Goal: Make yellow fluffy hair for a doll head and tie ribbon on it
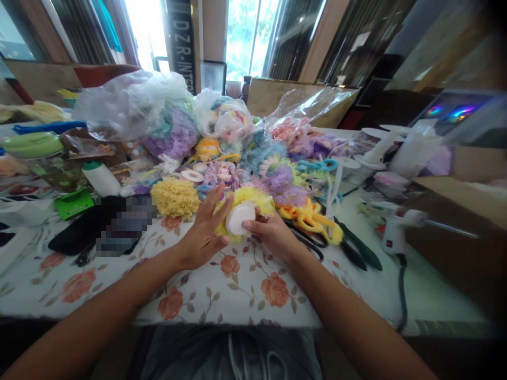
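A round white disc (241, 219) with a yellow ruffled trim (253, 197) around it is held up over the flowered tablecloth. My right hand (273, 232) pinches its right side, the thumb lying on the disc's face. On the other side, my left hand (205, 232) has its fingers spread, close to the yellow ruffle; whether it touches the ruffle is hard to tell. Left of the hands sits a bundle of yellow ruffled trim (175, 197). Behind the disc lies a pile of pastel ruffles (283, 182).
A glue gun (396, 232) with a cable stands at the right, near a cardboard box (467, 221). Scissors with dark green handles (362, 248) lie nearer. At left are a thread cone (101, 179), a green holder (74, 204) and a black pouch (79, 227). Plastic bags (130, 103) rise behind.
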`<state>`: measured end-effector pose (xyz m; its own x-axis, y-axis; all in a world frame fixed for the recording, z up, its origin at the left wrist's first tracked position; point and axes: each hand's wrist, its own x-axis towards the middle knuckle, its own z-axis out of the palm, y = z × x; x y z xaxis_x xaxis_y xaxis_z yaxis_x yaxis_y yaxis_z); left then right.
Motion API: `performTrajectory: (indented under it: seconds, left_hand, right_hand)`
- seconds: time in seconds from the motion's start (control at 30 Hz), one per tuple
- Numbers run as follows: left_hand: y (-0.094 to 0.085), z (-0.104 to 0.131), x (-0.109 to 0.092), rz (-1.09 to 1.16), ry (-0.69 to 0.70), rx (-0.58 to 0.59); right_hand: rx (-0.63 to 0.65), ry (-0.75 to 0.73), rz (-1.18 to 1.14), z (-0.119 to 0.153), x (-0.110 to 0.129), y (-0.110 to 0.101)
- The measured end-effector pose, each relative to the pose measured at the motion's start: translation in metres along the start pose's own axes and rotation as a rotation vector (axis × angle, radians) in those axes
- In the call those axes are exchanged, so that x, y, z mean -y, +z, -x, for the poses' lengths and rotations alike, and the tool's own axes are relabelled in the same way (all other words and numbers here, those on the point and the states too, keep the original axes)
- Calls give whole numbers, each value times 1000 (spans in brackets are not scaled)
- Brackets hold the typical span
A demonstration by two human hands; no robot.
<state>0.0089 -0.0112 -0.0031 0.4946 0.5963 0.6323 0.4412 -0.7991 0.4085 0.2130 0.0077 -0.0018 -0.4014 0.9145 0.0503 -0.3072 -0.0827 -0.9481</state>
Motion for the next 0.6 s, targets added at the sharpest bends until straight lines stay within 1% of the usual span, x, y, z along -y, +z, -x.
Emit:
performTrajectory:
  seconds: [0.1, 0.17, 0.23, 0.3, 0.37, 0.4, 0.47, 0.53, 0.6]
  left_hand:
    - [-2, -2, -2, 25, 27, -126]
    - [-5, -5, -6, 9, 17, -213]
    - [-7, -6, -11, 4, 37, -297]
    - [-7, -7, -15, 28, 77, -341]
    - [-7, -5, -17, 44, 64, -347]
    - [-6, -4, -16, 46, 19, -350]
    - [-6, -2, -14, 40, -137, -371]
    - [-7, -1, -12, 48, -291, -396]
    - [-9, -1, -11, 50, -391, -411]
  right_hand:
    - [5, 42, 13, 0, -1, 1]
    - [-3, 69, 46, 1, -1, 2]
    - [-26, 83, 78, 1, 0, 2]
    - [-63, 87, 113, 0, -1, 2]
    - [-122, 89, 142, -1, -2, 1]
    - [-159, 96, 143, -3, -2, 0]
    - [-230, 98, 100, -5, -4, -3]
    - [-280, 56, 4, -7, -4, -4]
    - [-301, -10, -97, -9, -3, -5]
